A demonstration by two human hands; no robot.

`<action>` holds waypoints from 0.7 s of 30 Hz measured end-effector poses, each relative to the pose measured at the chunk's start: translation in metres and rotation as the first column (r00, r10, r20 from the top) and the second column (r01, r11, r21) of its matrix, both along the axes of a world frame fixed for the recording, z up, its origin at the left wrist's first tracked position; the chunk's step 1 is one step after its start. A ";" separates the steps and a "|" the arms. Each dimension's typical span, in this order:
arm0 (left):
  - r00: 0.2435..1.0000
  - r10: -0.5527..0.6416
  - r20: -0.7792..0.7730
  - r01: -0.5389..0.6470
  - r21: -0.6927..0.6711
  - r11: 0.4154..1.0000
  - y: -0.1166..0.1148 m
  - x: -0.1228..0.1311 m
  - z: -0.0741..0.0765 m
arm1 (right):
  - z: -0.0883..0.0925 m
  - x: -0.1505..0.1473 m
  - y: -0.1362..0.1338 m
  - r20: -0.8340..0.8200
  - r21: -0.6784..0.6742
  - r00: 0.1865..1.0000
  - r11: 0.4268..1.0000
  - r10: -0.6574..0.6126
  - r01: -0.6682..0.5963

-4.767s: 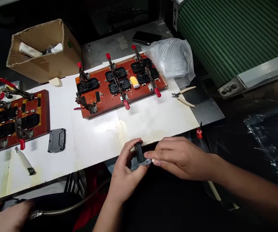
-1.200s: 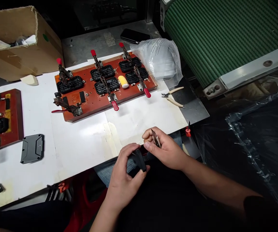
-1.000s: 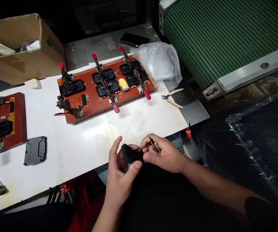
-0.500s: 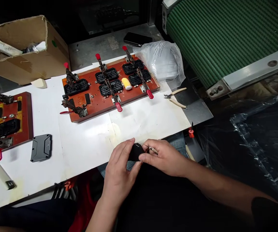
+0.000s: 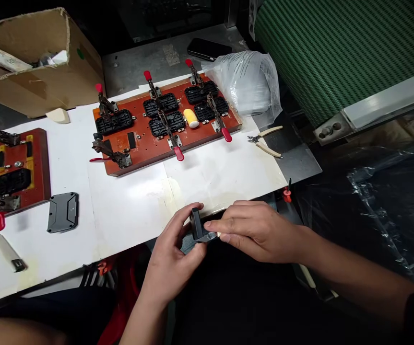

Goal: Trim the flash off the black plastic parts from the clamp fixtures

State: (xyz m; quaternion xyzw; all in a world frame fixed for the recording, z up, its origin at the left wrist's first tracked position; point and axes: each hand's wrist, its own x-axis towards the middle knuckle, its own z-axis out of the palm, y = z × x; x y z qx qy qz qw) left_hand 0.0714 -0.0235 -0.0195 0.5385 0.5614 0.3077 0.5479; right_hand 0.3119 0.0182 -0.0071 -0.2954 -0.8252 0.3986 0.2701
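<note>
Near the table's front edge, my left hand (image 5: 174,258) grips a small black plastic part (image 5: 196,225) between thumb and fingers, the part tilted up on its edge. My right hand (image 5: 257,232) is closed around a knife (image 5: 211,235); only its short shiny blade shows, lying against the lower edge of the part. The knife's handle is hidden in the palm. The right index finger reaches to the part. To the left, a grey rectangular cover (image 5: 63,212) lies flat on the white table sheet, beside a pale utility knife (image 5: 7,249).
A red-brown fixture board (image 5: 140,152) carries black parts under red-handled toggle clamps and a yellow cylinder (image 5: 191,118). Another such board (image 5: 43,167) stands left. Cream-handled cutters (image 5: 266,141), a plastic bag (image 5: 248,86), a phone (image 5: 208,49), a cardboard box (image 5: 44,91) and a green conveyor (image 5: 336,57) surround them.
My left hand has turned the black part onto its edge. My right hand has rotated palm-down, and the knife blade now rests low against the part. The camera view has shifted slightly.
</note>
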 end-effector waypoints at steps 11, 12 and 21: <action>0.999 -0.040 -0.007 0.040 -0.001 0.999 0.000 -0.001 0.001 | -0.005 0.004 -0.001 0.047 0.013 0.999 1.000 -0.005 0.005; 0.999 -0.040 -0.006 0.040 -0.002 0.999 0.000 -0.001 0.001 | -0.004 0.004 0.000 0.044 0.014 0.999 1.000 -0.003 0.002; 0.995 -0.093 0.025 0.093 -0.009 0.996 -0.002 -0.002 0.001 | -0.013 0.006 0.009 0.053 0.012 0.994 0.995 -0.096 0.096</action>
